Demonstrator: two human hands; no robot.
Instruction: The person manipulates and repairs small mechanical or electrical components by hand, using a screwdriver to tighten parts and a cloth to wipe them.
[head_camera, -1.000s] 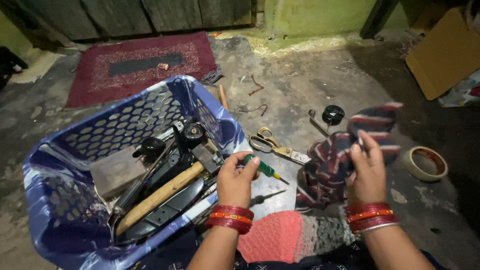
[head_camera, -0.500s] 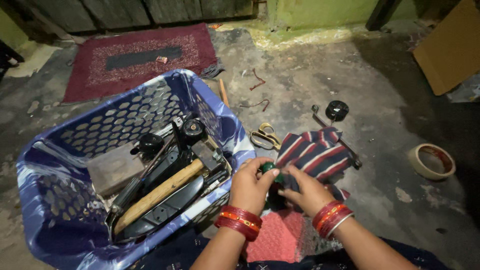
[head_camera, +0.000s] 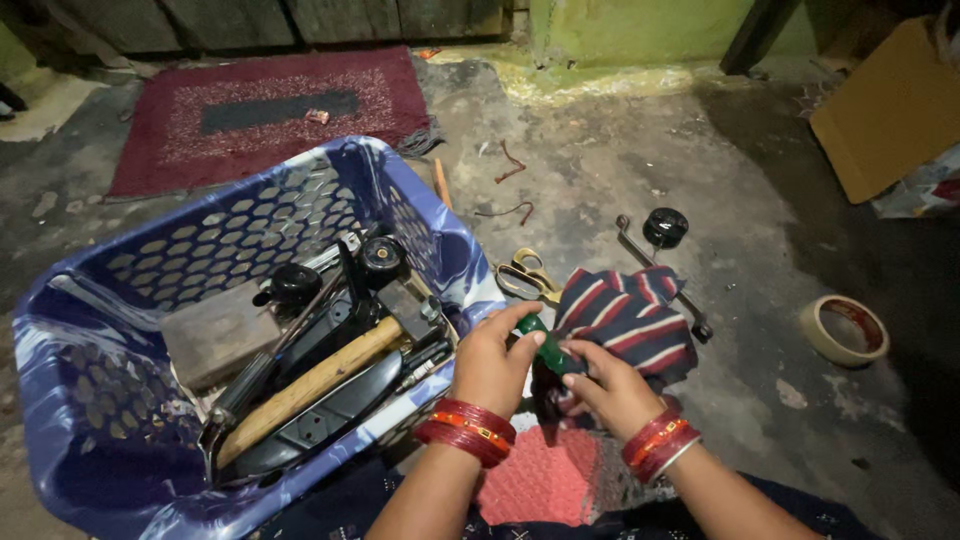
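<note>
Left hand (head_camera: 492, 362) clamped on green translucent plastic screwdriver handle (head_camera: 547, 347), beside blue plastic basket (head_camera: 420, 215). Right hand (head_camera: 610, 388) presses navy red-striped cloth (head_camera: 630, 318) against it. Judgement: steady handle, wipe along length.

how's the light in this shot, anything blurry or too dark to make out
Head view: dim, uneven light, brightest on the green wall and the concrete floor near it; the right edge and lower corners fall into deep shadow. The left hand, right hand and striped cloth are reasonably sharp. The basket bulges slightly from wide-angle distortion. No strong glare.
</note>
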